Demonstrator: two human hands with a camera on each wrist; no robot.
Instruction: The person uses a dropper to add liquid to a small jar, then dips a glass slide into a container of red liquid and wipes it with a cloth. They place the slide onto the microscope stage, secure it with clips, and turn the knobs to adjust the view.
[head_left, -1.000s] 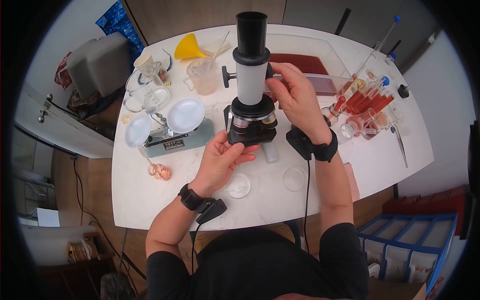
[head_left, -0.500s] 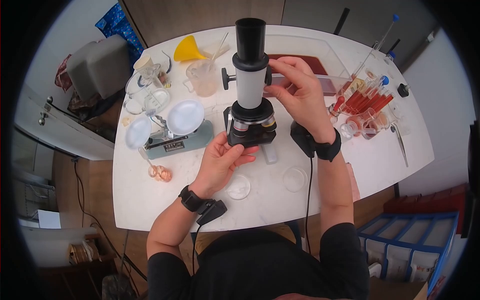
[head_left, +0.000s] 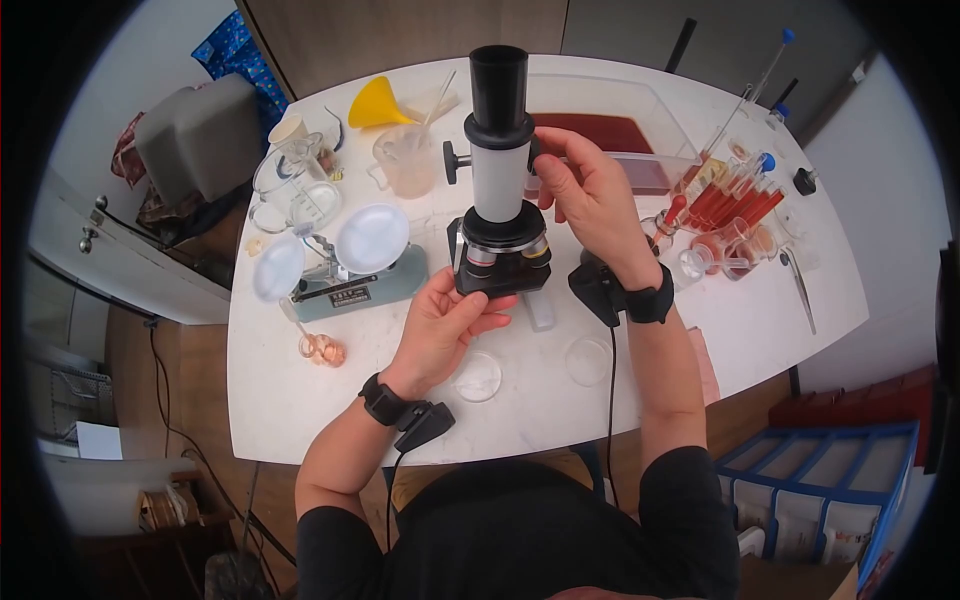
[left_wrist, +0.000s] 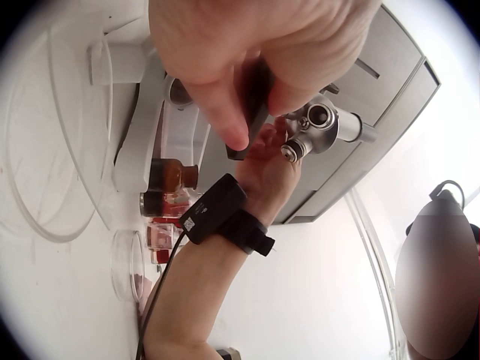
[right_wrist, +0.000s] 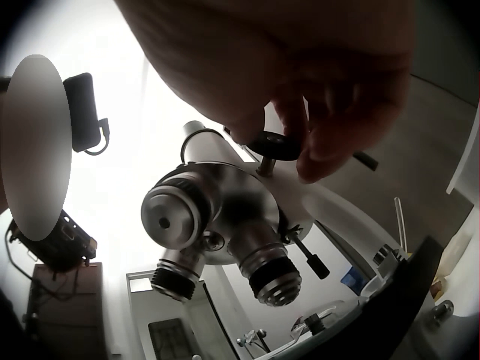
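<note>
A microscope [head_left: 497,182] with a white body and black eyepiece tube stands upright in the middle of the head view. My left hand [head_left: 440,325] pinches the front edge of its black stage [head_left: 505,275], thumb on top and fingers beneath. On the microscope's right side, my right hand [head_left: 595,205] grips the focus knob, mostly hidden by the fingers. The right wrist view shows that black knob [right_wrist: 277,145] between thumb and fingers. Below it are the silver objectives [right_wrist: 264,270] on their turret. From the left wrist, the stage edge [left_wrist: 255,105] shows between thumb and fingers.
Two petri dishes [head_left: 477,376] lie near the front edge. A balance scale [head_left: 360,285], a beaker [head_left: 405,165] and a yellow funnel [head_left: 374,102] stand left. Red-filled test tubes [head_left: 735,200] and tweezers [head_left: 800,290] are at right. Behind the microscope sits a clear tray [head_left: 640,92].
The microscope's tube has come down toward the stage. My right hand's fingers shifted outward round the knob, then back in. The left hand has kept its hold on the stage.
</note>
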